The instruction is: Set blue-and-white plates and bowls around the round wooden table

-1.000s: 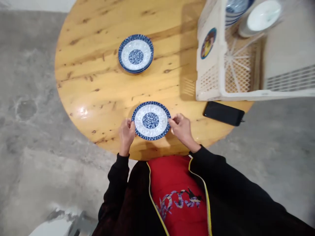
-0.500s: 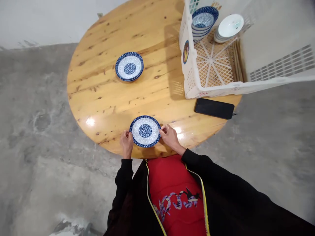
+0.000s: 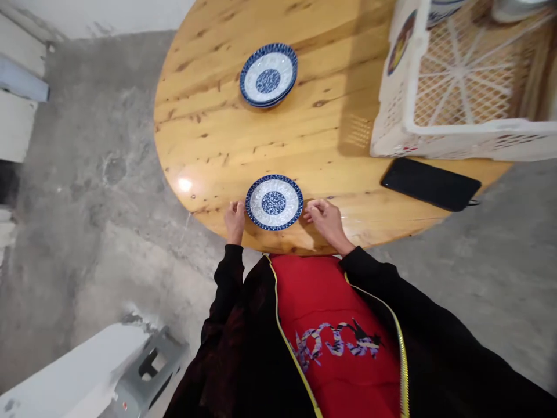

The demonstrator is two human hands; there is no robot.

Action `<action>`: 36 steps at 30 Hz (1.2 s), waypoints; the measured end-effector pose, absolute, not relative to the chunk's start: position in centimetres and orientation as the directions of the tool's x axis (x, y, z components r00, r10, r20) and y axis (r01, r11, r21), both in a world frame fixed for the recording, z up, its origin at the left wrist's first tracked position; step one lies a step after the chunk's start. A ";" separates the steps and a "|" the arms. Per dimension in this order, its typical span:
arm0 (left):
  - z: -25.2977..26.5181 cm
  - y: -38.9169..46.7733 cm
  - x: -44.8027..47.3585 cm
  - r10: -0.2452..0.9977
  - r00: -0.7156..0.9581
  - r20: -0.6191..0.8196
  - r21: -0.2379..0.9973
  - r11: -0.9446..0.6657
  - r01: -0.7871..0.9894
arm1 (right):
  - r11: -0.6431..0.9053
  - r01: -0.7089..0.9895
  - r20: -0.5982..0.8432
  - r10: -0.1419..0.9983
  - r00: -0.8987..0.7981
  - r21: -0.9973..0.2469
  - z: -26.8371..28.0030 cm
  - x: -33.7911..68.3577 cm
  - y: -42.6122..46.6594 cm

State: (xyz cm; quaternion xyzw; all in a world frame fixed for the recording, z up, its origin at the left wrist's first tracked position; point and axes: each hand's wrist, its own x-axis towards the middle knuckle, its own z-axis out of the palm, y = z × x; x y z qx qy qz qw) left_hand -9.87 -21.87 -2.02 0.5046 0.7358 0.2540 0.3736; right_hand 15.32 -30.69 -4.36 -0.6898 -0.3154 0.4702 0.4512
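Note:
A round plate [image 3: 274, 202] with a blue patterned rim and a blue centre lies flat on the wooden table near its front edge. My left hand [image 3: 235, 220] rests just left of the plate, fingers curled in, with nothing visible in them. On the other side my right hand [image 3: 325, 220] sits with curled fingers, a small gap between its fingertips and the rim. Farther back on the table stands a short stack of matching blue-and-white dishes [image 3: 268, 75].
A white plastic crate [image 3: 461, 139] stands on the right of the round table [image 3: 209, 157], partly out of view, with dishes inside. A black phone [image 3: 430, 183] lies in front of it. At lower left, a grey stool [image 3: 145, 371] is on the concrete floor.
My right hand has let go of the plate's rim and moved slightly right. My left hand's fingers have also come off the rim. The camera view has shifted, bringing the stool into sight.

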 end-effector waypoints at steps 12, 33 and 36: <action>-2.1 -27.4 -11.2 0.887 -0.304 -0.347 0.784 0.452 0.426 | -0.481 -0.140 -0.500 0.811 0.304 -0.865 -4.4 16.4 -35.2; -0.8 -18.2 -11.9 0.942 0.202 -0.268 0.662 0.028 0.749 | -0.500 0.070 -0.403 0.766 0.500 -0.863 -3.7 9.6 -30.6; -0.9 -17.0 -12.9 0.932 0.240 -0.271 0.635 -0.014 0.772 | -0.514 0.041 -0.411 0.729 0.547 -0.857 -3.8 7.7 -30.6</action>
